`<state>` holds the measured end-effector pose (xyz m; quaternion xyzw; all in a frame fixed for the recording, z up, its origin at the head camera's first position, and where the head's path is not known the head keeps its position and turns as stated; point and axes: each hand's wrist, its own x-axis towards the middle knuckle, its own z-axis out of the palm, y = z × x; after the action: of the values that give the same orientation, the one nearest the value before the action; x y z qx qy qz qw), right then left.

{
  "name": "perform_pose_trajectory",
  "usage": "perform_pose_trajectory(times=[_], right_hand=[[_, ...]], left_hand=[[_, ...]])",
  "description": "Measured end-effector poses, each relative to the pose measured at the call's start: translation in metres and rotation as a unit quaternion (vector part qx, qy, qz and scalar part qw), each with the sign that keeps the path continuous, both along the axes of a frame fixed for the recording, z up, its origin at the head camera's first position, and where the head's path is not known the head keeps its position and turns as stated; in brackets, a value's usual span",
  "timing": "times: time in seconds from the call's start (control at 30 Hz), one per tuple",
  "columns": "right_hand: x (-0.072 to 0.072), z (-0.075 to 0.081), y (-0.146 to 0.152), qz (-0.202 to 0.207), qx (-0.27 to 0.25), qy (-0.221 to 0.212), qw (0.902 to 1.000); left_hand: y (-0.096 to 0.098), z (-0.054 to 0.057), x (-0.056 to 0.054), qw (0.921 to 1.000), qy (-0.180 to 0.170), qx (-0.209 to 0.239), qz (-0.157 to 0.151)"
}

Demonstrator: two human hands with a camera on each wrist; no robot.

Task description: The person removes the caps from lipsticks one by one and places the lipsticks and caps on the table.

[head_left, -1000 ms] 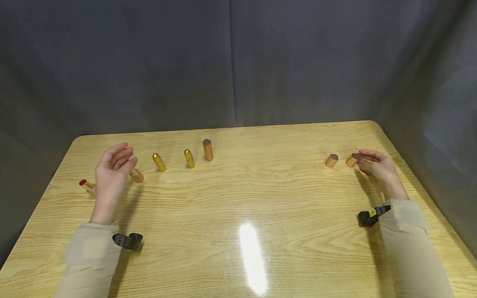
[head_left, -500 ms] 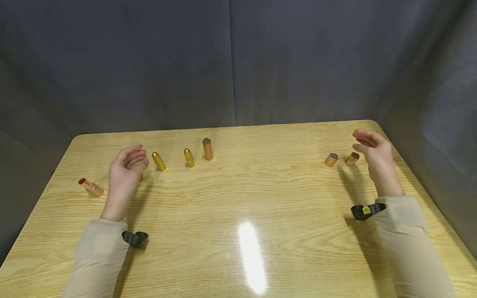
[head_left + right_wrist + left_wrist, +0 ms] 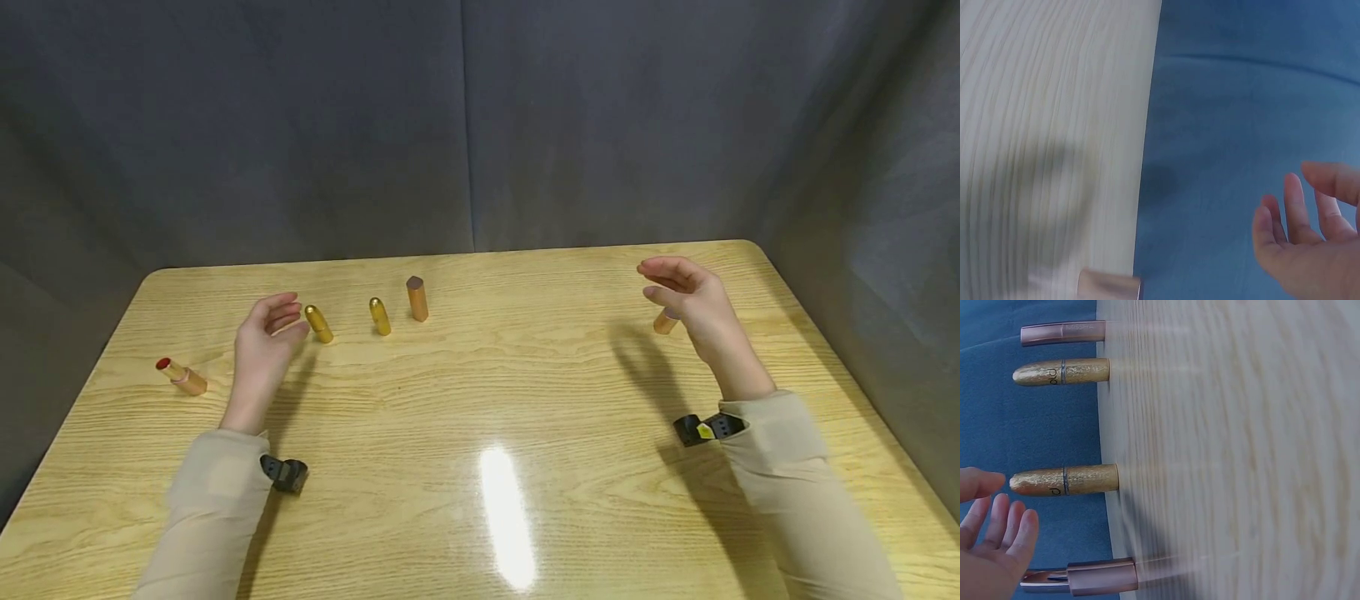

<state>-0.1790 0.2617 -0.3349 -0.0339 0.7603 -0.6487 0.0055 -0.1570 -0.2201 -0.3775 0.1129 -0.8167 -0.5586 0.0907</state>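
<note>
My left hand point(image 3: 264, 354) holds nothing; its fingers and thumb are spread around a gap, close beside the rounded top of an upright gold lipstick point(image 3: 318, 323). In the left wrist view, the thumb comes near that tip, and an uncapped rose-gold lipstick point(image 3: 1102, 577) stands below; the hand hides this one in the head view. A second uncapped lipstick point(image 3: 182, 377), red at its tip, stands further left. On the right, my right hand point(image 3: 693, 304) is raised with loosely bent fingers, empty, partly covering a short copper-coloured tube point(image 3: 664, 323) like a lipstick cap.
Another gold lipstick point(image 3: 380, 317) and a capped copper-coloured lipstick point(image 3: 417, 298) stand upright toward the back of the wooden table point(image 3: 420, 425). A dark grey curtain point(image 3: 337, 125) rises behind the table and along its sides.
My right hand has left the rightmost short tube, lifted, and moved left over the other one. My left hand has moved right, past the uncapped lipstick toward the gold one.
</note>
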Motion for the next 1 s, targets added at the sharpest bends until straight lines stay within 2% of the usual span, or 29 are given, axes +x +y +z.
perform_pose_trajectory(times=[0.27, 0.7, 1.0], right_hand=[[0.001, 0.003, -0.023, 0.028, 0.044, 0.008, 0.9986], [-0.004, 0.003, -0.050, 0.051, 0.080, 0.003, 0.9955], [-0.004, 0.004, -0.062, 0.068, 0.082, -0.010, 0.9943]], left_hand=[[0.002, -0.002, -0.006, 0.9996, -0.027, -0.010, -0.003], [0.002, -0.009, -0.009, 0.9965, -0.071, -0.017, -0.040], [0.001, -0.012, -0.008, 0.9953, -0.072, -0.024, -0.060]])
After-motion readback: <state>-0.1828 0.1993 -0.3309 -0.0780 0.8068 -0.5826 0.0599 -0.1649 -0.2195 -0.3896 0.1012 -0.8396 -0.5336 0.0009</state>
